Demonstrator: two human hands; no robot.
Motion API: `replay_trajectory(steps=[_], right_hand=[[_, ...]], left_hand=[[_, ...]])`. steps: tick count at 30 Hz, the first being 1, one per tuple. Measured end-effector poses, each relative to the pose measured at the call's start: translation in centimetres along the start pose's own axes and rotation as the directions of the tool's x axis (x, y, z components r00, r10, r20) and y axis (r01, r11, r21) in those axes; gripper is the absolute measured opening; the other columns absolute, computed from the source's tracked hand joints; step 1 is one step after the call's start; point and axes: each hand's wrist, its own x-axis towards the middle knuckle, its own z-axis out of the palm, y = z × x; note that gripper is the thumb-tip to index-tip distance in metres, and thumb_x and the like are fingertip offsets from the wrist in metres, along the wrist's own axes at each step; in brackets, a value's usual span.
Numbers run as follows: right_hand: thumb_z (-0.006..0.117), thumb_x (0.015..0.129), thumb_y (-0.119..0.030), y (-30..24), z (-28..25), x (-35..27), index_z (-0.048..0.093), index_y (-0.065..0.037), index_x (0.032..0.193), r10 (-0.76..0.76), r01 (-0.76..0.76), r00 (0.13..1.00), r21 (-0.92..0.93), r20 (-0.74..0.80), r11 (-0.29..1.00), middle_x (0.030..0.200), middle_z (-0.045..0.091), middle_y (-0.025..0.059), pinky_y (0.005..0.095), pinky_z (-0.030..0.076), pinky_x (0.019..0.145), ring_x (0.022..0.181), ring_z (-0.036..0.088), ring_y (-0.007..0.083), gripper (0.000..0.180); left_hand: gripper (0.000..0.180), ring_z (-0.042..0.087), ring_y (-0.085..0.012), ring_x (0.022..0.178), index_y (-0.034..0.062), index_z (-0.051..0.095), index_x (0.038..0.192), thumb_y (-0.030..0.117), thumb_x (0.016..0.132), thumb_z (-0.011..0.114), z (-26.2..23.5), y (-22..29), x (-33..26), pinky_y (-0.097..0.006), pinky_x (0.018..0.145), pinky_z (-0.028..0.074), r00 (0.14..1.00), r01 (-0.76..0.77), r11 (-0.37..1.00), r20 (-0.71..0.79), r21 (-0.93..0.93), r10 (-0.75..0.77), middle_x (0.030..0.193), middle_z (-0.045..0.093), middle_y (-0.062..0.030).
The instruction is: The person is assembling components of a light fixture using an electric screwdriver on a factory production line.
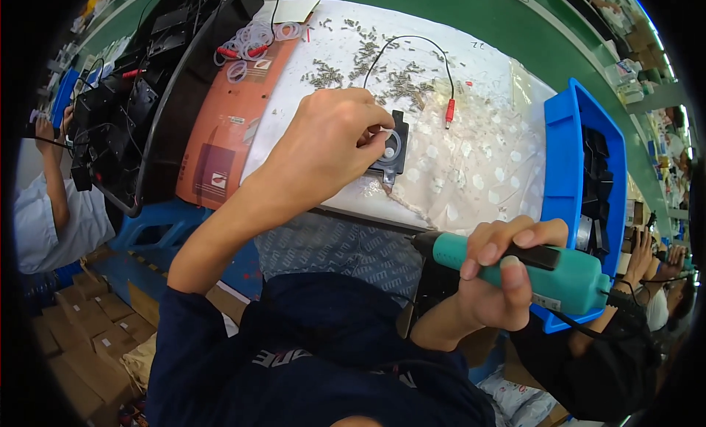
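Note:
My left hand (331,136) pinches the edge of a translucent ring (398,142) over a small black housing (399,125) on the worktable. A round whitish part shows inside the ring, and my fingers hide the housing's left side. Off the table's front edge, my right hand (507,272) is wrapped around a teal electric screwdriver (555,278). Its dark tip (423,241) points left, and a black cord trails from its rear. From behind my left hand a thin black cable arcs to a red connector (450,112).
Many small screws (401,81) lie scattered at the back. Clear rings (254,38) are heaped on an orange cardboard sheet (234,129). A black crate (165,103) of black units stands left, a blue bin (562,144) of black parts right. Other people work at both sides.

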Motion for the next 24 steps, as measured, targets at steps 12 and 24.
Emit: replay_trajectory(steps=[12, 24], right_hand=[[0.06, 0.077, -0.002, 1.3, 1.4, -0.6, 0.043, 0.002, 0.098, 0.101, -0.109, 0.994, -0.241, -0.044, 0.964, 0.076, 0.057, 0.0185, 0.0249, 0.046, 0.046, 0.051, 0.053, 0.0182, 0.028], [0.071, 0.064, 0.0, 6.1, 3.8, -0.3, 0.055, 0.001, 0.126, 0.185, 0.013, 0.97, -0.788, 0.161, 0.616, 0.129, 0.056, 0.0208, 0.0306, 0.051, 0.082, 0.108, 0.063, 0.03, 0.064]], left_hand=[[0.013, 0.062, -0.028, 0.072, -0.0003, 0.068, 0.085, 0.003, 0.072, 0.067, 0.0, -1.0, -0.3, -0.037, 0.063, 0.049, 0.989, -0.132, 0.988, -0.062, 0.085, 0.137, 0.079, 0.061, -0.0113], [0.015, 0.064, -0.0321, 0.077, 0.0002, 0.07, 0.087, 0.007, 0.074, 0.068, 1.4, -2.9, -0.6, -0.036, 0.072, 0.051, 0.969, -0.136, 0.989, -0.199, 0.06, 0.145, 0.082, 0.067, -0.0154]])
